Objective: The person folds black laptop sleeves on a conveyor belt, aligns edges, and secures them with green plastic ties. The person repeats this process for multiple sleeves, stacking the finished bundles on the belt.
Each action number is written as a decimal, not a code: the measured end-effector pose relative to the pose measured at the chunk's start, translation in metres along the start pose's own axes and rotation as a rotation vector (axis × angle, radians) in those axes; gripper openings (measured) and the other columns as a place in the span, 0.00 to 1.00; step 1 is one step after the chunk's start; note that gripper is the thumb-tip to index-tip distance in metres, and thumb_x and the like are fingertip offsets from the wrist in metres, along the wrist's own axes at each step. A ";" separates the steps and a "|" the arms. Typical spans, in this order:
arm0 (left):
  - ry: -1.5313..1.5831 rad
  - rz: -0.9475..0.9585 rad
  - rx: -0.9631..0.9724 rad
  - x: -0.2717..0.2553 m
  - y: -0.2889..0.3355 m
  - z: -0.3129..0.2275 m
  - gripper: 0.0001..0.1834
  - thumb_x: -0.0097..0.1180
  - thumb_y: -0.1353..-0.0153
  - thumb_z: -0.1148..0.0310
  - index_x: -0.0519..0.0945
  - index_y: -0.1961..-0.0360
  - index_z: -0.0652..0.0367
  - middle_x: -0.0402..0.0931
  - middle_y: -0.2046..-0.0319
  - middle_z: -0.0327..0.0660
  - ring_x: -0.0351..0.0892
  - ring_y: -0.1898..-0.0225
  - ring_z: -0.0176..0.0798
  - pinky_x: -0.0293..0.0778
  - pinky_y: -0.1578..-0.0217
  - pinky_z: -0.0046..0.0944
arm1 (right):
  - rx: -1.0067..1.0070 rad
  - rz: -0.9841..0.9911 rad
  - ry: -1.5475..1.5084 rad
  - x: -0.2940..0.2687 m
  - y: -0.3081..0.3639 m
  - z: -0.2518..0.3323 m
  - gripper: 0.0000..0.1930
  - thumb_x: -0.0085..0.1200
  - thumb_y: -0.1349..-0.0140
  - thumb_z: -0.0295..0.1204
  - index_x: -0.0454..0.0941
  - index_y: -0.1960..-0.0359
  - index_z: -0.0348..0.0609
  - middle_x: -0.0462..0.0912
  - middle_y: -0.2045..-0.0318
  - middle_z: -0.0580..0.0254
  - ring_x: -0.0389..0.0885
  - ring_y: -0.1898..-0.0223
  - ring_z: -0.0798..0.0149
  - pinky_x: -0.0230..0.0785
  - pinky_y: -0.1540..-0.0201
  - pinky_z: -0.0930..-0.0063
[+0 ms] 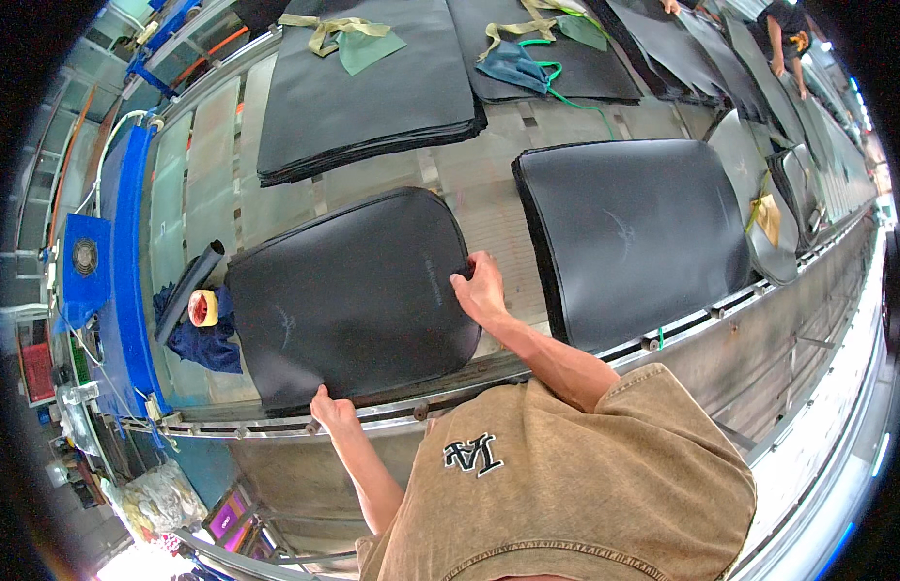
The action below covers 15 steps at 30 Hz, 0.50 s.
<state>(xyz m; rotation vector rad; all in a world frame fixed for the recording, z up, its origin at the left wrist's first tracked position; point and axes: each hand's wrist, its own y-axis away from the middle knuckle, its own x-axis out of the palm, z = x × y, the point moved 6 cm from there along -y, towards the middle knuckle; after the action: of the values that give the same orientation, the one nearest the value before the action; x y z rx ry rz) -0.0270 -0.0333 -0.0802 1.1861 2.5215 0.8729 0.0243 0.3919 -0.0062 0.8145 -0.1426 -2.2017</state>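
A black, round-cornered sheet [358,290] lies in front of me on the table, on top of what looks like a thin pile of the same. My left hand [338,412] pinches its near edge close to the front rail. At the sheet's right edge, my right hand [481,290] is closed with fingers curled over the border, which bends up slightly there. The fingertips under the sheet are hidden in both hands. To the right of it stands a thicker stack of similar black sheets [634,232].
Larger black sheets [368,87] are piled at the back, with green cloth pieces [368,50] and a blue face mask [516,68] on top. A tape roll [204,308], dark tube [190,289] and navy cloth [203,347] lie left, beside a blue frame [125,261]. Another person [784,39] works far right.
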 end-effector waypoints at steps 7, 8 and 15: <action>-0.120 -0.071 0.098 0.033 0.051 -0.015 0.10 0.47 0.42 0.77 0.70 0.59 0.69 0.72 0.59 0.49 0.74 0.61 0.49 0.74 0.66 0.58 | 0.144 0.125 -0.046 -0.007 -0.026 -0.010 0.14 0.60 0.52 0.33 0.76 0.68 0.35 0.81 0.70 0.50 0.80 0.66 0.53 0.70 0.60 0.63; -0.140 -0.152 0.121 0.030 0.055 -0.017 0.10 0.49 0.43 0.76 0.69 0.60 0.68 0.72 0.60 0.49 0.74 0.65 0.47 0.74 0.70 0.53 | 0.117 0.156 0.002 -0.010 -0.023 0.003 0.15 0.59 0.51 0.33 0.76 0.67 0.34 0.81 0.70 0.49 0.80 0.65 0.53 0.70 0.60 0.63; -0.273 -0.029 0.066 0.034 0.059 -0.022 0.13 0.53 0.41 0.70 0.61 0.61 0.59 0.69 0.63 0.45 0.72 0.68 0.41 0.68 0.77 0.43 | -0.180 0.130 0.108 -0.004 0.010 0.048 0.20 0.50 0.44 0.32 0.67 0.54 0.29 0.78 0.64 0.36 0.77 0.59 0.41 0.67 0.55 0.56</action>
<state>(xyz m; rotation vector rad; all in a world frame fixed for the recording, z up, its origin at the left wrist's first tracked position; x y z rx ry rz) -0.0215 0.0126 -0.0255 1.1948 2.3550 0.5803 0.0036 0.3808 0.0373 0.7982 0.0541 -2.0104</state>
